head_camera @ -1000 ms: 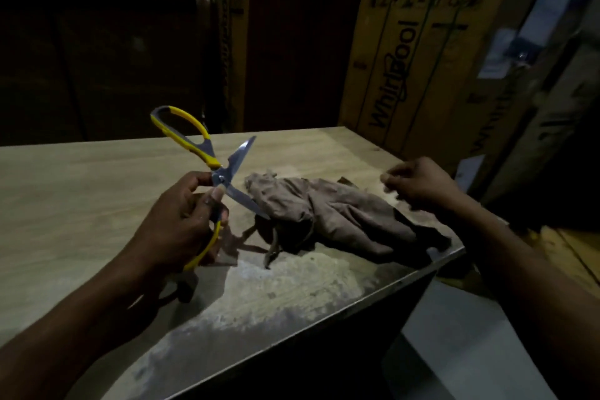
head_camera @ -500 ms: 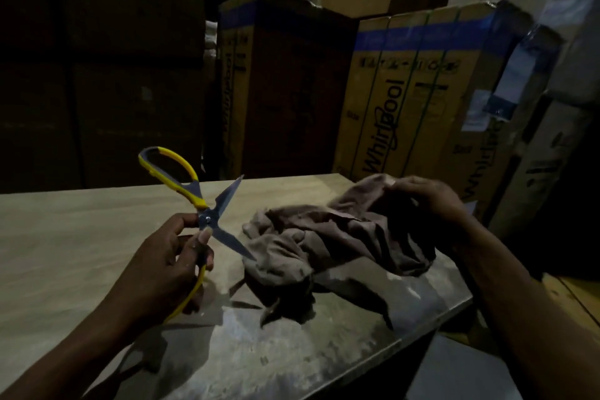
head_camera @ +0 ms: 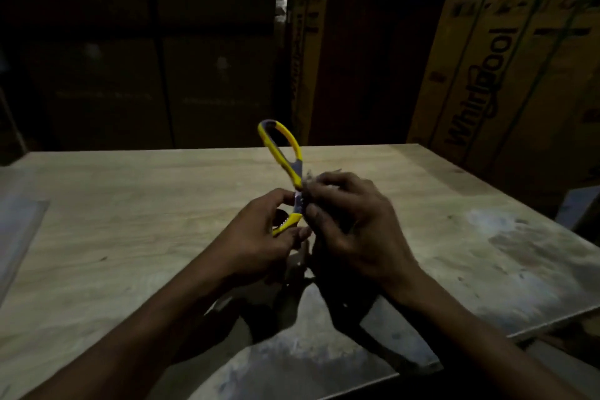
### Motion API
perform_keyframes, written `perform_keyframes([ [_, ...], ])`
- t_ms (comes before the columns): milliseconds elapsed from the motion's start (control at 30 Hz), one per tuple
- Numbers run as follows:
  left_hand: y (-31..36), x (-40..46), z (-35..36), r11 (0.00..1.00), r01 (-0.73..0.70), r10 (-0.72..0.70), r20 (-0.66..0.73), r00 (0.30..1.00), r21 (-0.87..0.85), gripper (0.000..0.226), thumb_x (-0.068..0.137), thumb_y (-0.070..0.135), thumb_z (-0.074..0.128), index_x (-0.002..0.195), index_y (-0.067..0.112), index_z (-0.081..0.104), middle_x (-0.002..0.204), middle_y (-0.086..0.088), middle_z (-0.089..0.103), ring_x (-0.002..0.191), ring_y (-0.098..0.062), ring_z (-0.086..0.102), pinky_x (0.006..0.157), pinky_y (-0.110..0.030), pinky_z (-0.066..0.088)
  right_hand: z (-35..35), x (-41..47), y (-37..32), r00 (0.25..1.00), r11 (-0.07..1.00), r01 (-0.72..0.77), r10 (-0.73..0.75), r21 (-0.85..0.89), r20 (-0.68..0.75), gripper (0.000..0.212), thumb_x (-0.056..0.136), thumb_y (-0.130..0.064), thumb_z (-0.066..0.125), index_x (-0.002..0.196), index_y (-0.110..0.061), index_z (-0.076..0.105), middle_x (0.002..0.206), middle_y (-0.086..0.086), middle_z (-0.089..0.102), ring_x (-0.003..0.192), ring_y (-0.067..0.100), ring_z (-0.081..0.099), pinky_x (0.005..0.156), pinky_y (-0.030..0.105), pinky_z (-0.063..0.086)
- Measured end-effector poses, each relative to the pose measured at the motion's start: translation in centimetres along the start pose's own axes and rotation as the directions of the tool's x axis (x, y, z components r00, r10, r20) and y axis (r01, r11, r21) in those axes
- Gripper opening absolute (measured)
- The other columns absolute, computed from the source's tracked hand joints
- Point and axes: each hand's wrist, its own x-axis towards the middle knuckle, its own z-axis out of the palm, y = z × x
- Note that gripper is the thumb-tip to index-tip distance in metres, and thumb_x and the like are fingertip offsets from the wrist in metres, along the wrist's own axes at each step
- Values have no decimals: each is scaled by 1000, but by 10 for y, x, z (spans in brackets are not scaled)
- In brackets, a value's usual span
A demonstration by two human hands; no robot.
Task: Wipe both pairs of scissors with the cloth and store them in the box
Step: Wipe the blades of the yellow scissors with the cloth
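My left hand grips the lower handle of the yellow and grey scissors, which stand nearly upright above the table with one handle loop pointing up. Against the scissors' pivot my right hand is closed around the brown cloth. Only a small tuft of the cloth shows above the fingers. The blades are hidden behind my right hand and the cloth. A second pair of scissors and a storage box are not in view.
The wooden table has a worn pale patch at the right and near the front edge. Tall cardboard appliance cartons stand close behind the table's far and right edges. The room is dark.
My right hand lifted the cloth off the table and brought it to the scissors. The scissors turned from a spread, tilted pose to nearly upright, and the blades went out of sight.
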Motion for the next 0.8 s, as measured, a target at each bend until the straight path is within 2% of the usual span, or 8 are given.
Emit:
perform_keyframes([
  [100, -5, -1, -1, 999, -39, 40, -9, 999, 35, 41, 91, 25, 71, 129, 35, 63, 104, 5, 74, 87, -20, 72, 70, -39, 58, 18, -12, 15, 972, 921, 180, -113, -346, 204, 63, 85, -43, 50, 147, -30, 57, 149, 14, 47, 114, 39, 54, 83, 53, 54],
  [233, -2, -1, 1, 999, -34, 33, -51, 998, -17, 38, 96, 14, 73, 129, 31, 64, 97, -13, 71, 65, -31, 73, 49, -45, 61, 9, -13, 16, 973, 891, 138, -40, -432, 228, 72, 81, -54, 42, 152, -44, 43, 130, 15, 41, 91, 31, 50, 54, 30, 40],
  [367, -1, -5, 7, 1000, -3, 3, -18, 1000, -7, 37, 96, 15, 74, 123, 37, 64, 96, -12, 71, 65, -31, 73, 49, -45, 62, -1, -17, 16, 944, 866, 203, -49, -457, 327, 75, 79, -48, 39, 154, -49, 32, 105, 4, 43, 74, 16, 33, 49, 19, 17],
  [500, 8, -2, 9, 996, 30, -30, 7, 1000, -80, 41, 98, 13, 71, 133, 29, 57, 100, -13, 71, 54, -33, 70, 45, -34, 56, -18, -3, 23, 967, 876, 150, -33, -458, 253, 78, 79, -40, 56, 151, -52, 28, 103, 5, 43, 68, 15, 35, 43, 20, 22],
  [567, 11, -4, 7, 995, 46, -45, 13, 999, -93, 40, 98, 11, 71, 131, 29, 57, 97, -12, 72, 54, -31, 70, 45, -36, 56, -11, -8, 18, 960, 883, 135, -5, -450, 278, 73, 82, -47, 49, 151, -52, 26, 106, 7, 45, 70, 17, 35, 45, 23, 29],
  [633, 9, -6, 4, 995, 46, -45, 9, 999, -94, 38, 98, 11, 71, 129, 30, 60, 97, -10, 73, 61, -23, 73, 49, -40, 59, -7, -13, 17, 952, 882, 134, 11, -451, 306, 70, 84, -51, 44, 152, -49, 27, 110, 7, 46, 72, 16, 36, 45, 25, 34],
  [700, 7, -5, 2, 998, 28, -28, 11, 1000, -51, 39, 96, 14, 73, 128, 32, 61, 99, -6, 76, 77, -21, 76, 63, -43, 64, -18, 1, 31, 959, 862, 48, 102, -505, 266, 74, 91, -45, 58, 157, -48, 26, 122, 5, 41, 76, 14, 39, 50, 21, 36],
  [800, 8, -4, 4, 1000, 16, -15, 38, 999, -13, 38, 96, 18, 74, 128, 35, 60, 97, -2, 77, 84, -11, 76, 70, -34, 63, -37, 14, 41, 939, 865, -68, 224, -498, 261, 85, 94, -35, 68, 160, -51, 16, 133, 3, 32, 89, 17, 47, 62, 30, 51],
])
